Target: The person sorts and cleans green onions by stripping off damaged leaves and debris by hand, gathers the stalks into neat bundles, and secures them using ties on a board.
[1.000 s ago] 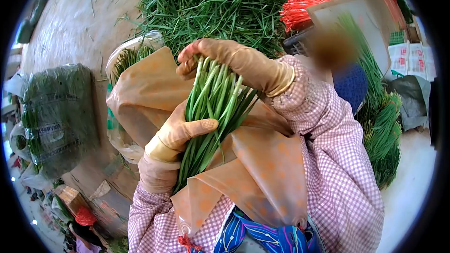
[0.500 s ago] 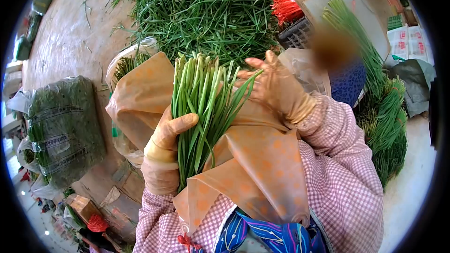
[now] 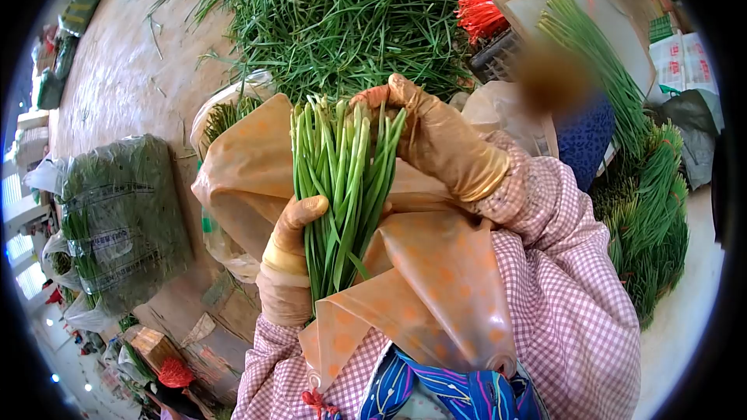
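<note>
My left hand [image 3: 292, 237], in a tan rubber glove, is closed round a bunch of garlic chives [image 3: 338, 187], its thumb across the front. The pale cut ends point up and away from me; the green leaves hang toward my lap. At the upper right of the bunch, my right hand [image 3: 420, 128], gloved alike, has its fingers bent over the stalk ends. Some of its fingertips are hidden among the stalks. Beneath the bunch, a tan plastic apron [image 3: 436, 280] with orange spots covers my lap.
A large heap of loose chives [image 3: 342, 23] lies ahead. A plastic-wrapped bale [image 3: 124, 218] stands at the left. Red ties [image 3: 490, 4] lie beside a dark crate [image 3: 494, 54] and a white board [image 3: 595, 12]. Stacked chives [image 3: 650, 218] are at the right, near a blurred person's blue garment [image 3: 576, 140].
My right hand has come in from the right, from spread fingers beside the bunch to bent fingers against its top. Leaves straggling to the right are now gathered closer. The view has shifted slightly.
</note>
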Available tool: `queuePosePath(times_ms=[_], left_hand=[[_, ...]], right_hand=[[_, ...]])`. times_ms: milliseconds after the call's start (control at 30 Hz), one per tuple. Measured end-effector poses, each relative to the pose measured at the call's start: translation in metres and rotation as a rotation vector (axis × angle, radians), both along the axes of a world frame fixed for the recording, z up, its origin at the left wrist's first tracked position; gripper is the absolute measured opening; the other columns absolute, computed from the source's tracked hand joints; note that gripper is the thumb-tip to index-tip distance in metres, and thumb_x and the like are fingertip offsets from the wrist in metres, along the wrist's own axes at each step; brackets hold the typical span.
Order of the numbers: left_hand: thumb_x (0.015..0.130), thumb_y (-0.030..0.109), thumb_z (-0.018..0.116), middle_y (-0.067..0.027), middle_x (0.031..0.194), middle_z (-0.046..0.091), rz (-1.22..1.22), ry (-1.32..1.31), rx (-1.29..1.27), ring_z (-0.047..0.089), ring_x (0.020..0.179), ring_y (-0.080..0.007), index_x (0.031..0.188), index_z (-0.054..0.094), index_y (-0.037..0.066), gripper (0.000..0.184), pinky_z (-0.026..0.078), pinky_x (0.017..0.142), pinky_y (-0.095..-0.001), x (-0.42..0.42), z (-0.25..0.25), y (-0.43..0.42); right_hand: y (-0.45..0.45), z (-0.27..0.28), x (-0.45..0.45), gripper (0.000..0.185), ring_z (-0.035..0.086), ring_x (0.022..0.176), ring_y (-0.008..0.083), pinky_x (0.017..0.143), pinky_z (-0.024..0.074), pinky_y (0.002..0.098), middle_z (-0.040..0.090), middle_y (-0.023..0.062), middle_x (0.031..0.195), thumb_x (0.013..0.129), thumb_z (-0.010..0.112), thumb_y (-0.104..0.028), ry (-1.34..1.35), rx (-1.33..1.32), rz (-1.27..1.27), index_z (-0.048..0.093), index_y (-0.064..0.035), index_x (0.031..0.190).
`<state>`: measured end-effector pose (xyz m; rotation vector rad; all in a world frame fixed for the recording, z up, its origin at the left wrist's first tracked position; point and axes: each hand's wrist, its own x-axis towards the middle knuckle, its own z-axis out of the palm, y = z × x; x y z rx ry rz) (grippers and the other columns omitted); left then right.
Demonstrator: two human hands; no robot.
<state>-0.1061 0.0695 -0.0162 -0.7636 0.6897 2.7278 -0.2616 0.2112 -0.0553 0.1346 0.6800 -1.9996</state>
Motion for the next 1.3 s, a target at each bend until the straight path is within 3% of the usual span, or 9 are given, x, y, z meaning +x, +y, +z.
queuePosePath(times_ms=[167,433,567,633,700,833,900,1100,1300], left_hand=[[0.078,0.025,0.063,-0.0192,0.119,0.057,0.049,-0.030,0.000,0.059,0.105,-0.0303,0.130,0.045,0.000,0.060,0.047,0.095,-0.0442,0.001,-0.003,0.002],[0.077,0.021,0.065,-0.0178,0.113,0.061,0.038,-0.018,-0.037,0.062,0.099,-0.0293,0.125,0.047,-0.002,0.057,0.050,0.091,-0.0406,0.002,-0.008,-0.005],[0.076,0.019,0.066,-0.0174,0.113,0.061,0.092,-0.020,-0.017,0.062,0.097,-0.0288,0.125,0.048,-0.003,0.056,0.050,0.090,-0.0396,0.002,-0.005,-0.005],[0.076,0.019,0.067,-0.0173,0.112,0.061,0.099,-0.022,-0.009,0.062,0.097,-0.0284,0.125,0.047,-0.003,0.057,0.050,0.091,-0.0388,0.001,-0.004,-0.004],[0.076,0.018,0.067,-0.0170,0.113,0.060,0.067,0.001,-0.006,0.061,0.100,-0.0277,0.127,0.046,-0.003,0.059,0.049,0.092,-0.0392,-0.001,-0.006,-0.007],[0.074,0.018,0.067,-0.0155,0.116,0.059,0.054,0.015,-0.040,0.059,0.104,-0.0265,0.131,0.042,-0.002,0.065,0.047,0.094,-0.0381,-0.005,-0.005,-0.006],[0.072,0.017,0.066,-0.0140,0.119,0.057,0.029,0.016,-0.083,0.058,0.104,-0.0241,0.134,0.038,-0.001,0.071,0.046,0.093,-0.0351,-0.009,0.000,-0.007],[0.073,0.017,0.070,-0.0100,0.118,0.057,-0.146,0.036,-0.220,0.056,0.105,-0.0169,0.135,0.038,-0.001,0.073,0.045,0.093,-0.0293,-0.020,0.008,-0.013],[0.073,0.018,0.074,-0.0072,0.121,0.056,-0.158,0.087,-0.253,0.054,0.107,-0.0148,0.136,0.038,0.000,0.074,0.042,0.094,-0.0273,-0.027,0.021,-0.020]], right_hand=[[0.022,0.011,-0.029,0.036,0.064,0.072,0.0134,0.069,0.0512,0.0263,0.068,0.0033,0.087,0.089,0.059,-0.040,0.570,0.305,0.318,0.064,-0.0081,0.105],[0.008,0.005,-0.049,0.018,0.062,0.063,0.0097,0.058,0.0505,0.0230,0.067,0.0022,0.073,0.086,0.066,-0.025,0.749,0.329,0.348,0.069,-0.0073,0.091],[0.029,0.013,-0.117,0.014,0.061,0.060,0.0157,0.055,0.0523,0.0293,0.062,0.0068,0.069,0.087,0.060,-0.016,0.515,0.138,-0.399,0.062,-0.0032,0.082],[0.084,-0.030,-0.198,0.020,0.065,0.083,0.0229,0.073,0.0541,0.0378,0.065,0.0103,0.088,0.092,0.055,-0.021,0.472,0.181,-0.731,0.059,-0.0027,0.099],[0.066,-0.002,-0.166,0.021,0.063,0.077,0.0245,0.070,0.0528,0.0419,0.065,0.0094,0.083,0.091,0.054,-0.026,0.459,0.202,-0.644,0.056,-0.0058,0.098],[0.035,-0.006,-0.086,0.065,0.055,0.107,0.0292,0.088,0.0451,0.0462,0.052,0.0173,0.124,0.093,0.034,-0.059,0.306,0.305,-0.024,0.042,-0.0069,0.131],[0.016,-0.012,-0.046,0.075,0.055,0.104,0.0305,0.091,0.0407,0.0492,0.053,0.0170,0.123,0.087,0.039,-0.067,0.144,0.207,0.142,0.040,-0.0079,0.133],[-0.030,0.027,0.013,0.062,0.060,0.095,0.0168,0.088,0.0484,0.0311,0.060,0.0105,0.109,0.091,0.049,-0.052,0.200,0.028,0.040,0.042,-0.0030,0.129],[-0.029,0.022,0.010,0.072,0.058,0.102,0.0226,0.093,0.0468,0.0357,0.055,0.0142,0.119,0.089,0.047,-0.058,0.113,-0.126,-0.049,0.032,-0.0048,0.135]])
